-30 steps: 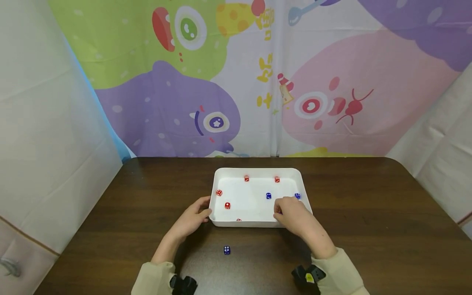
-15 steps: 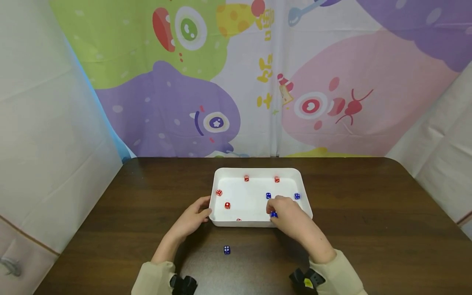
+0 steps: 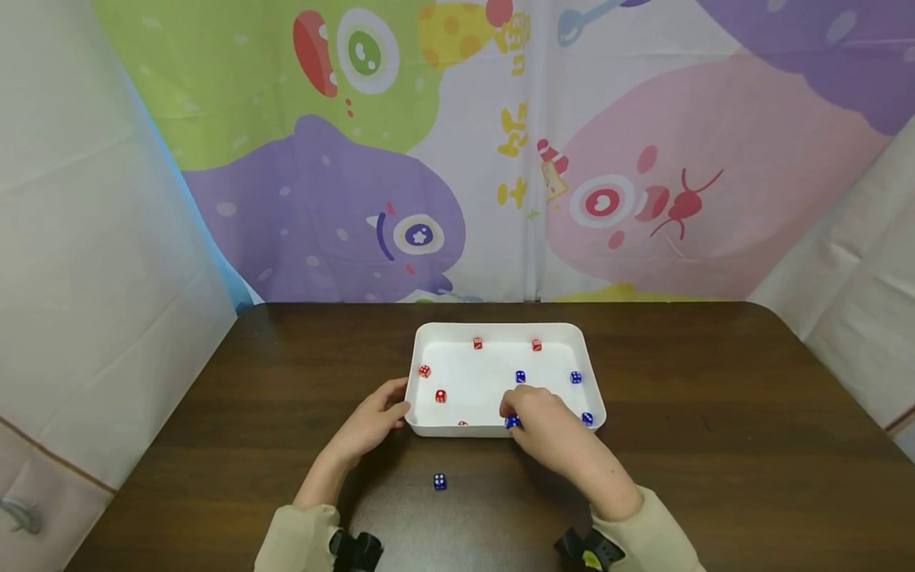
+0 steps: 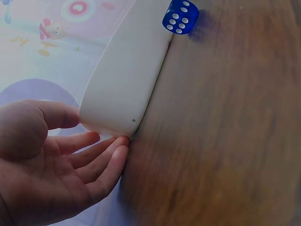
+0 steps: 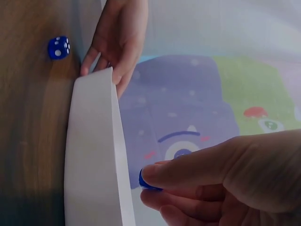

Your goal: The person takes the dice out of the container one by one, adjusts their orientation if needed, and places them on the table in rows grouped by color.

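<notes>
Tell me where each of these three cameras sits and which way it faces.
Head: above, looking forward and down at the white plastic tray on the dark wooden table; both hands, sleeves show.
Left wrist: low, facing the tray corner; left hand shows.
Right wrist: low along the tray's near wall; right hand pinches a blue die.
Shared: loose blue die on the table.

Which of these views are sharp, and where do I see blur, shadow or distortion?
Head view: sharp and evenly lit, though its edges bend like a wide lens; the white tray is bright. Left wrist view: the left hand is soft and dim, the blue die on the table clearer. Right wrist view: the right hand is blurred, with dark corners.
</notes>
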A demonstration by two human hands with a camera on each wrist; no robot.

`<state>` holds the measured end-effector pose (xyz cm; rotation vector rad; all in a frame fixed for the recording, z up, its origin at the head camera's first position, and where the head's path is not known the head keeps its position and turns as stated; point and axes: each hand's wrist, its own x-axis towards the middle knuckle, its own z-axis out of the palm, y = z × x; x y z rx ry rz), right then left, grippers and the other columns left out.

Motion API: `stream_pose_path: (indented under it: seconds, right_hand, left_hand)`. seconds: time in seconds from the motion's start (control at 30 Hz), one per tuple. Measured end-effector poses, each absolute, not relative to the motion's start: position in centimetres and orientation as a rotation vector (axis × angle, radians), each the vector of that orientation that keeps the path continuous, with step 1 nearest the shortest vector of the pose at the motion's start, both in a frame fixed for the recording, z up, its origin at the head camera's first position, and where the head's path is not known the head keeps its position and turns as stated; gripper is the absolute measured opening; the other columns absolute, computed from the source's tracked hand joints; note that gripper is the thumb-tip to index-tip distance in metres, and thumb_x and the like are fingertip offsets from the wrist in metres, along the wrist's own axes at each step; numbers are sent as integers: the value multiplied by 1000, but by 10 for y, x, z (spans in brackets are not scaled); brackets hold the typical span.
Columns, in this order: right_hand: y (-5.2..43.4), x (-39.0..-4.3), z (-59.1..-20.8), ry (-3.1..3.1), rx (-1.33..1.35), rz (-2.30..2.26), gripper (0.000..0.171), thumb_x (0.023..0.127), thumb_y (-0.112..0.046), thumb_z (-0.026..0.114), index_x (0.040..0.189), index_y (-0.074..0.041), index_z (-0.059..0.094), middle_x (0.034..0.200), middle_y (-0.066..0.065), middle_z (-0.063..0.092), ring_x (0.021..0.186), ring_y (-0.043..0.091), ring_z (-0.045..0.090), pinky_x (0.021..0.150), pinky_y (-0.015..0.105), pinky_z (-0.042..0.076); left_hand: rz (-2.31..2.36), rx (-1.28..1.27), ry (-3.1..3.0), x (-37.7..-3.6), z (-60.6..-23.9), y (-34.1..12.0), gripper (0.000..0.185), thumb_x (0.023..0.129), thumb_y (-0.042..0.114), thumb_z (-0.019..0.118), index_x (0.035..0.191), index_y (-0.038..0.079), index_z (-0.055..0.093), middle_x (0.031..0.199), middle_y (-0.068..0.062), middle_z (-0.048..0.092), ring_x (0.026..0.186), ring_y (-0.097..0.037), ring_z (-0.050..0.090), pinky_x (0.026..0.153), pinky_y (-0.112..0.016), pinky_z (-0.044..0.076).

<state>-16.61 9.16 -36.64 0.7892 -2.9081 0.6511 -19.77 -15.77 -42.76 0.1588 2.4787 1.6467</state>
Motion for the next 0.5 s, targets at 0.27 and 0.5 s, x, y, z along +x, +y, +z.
stream_pose_path:
  seconds: [0.27,0.5]
  right_hand:
    - [82,-159,-367,-2885,909,624,6,75,1,65,79,-2,63,73,3,57,68,15,54,62,30,47]
    - [78,-157,-373,-2882,956,585,6,76,-3,66,81,-3,64,75,3,59,70,16,57,64,31,48]
  left_hand:
    - [1646,170,2466,-196,-426,-160,43,92,7,47,133,-3,39,125,-24,47,103,-28,53,81,-38,49]
    - [1656,189,2455,-199,-427,-160,43,92,7,46,133,-3,39,124,-23,48,104,-29,52,81,-37,49]
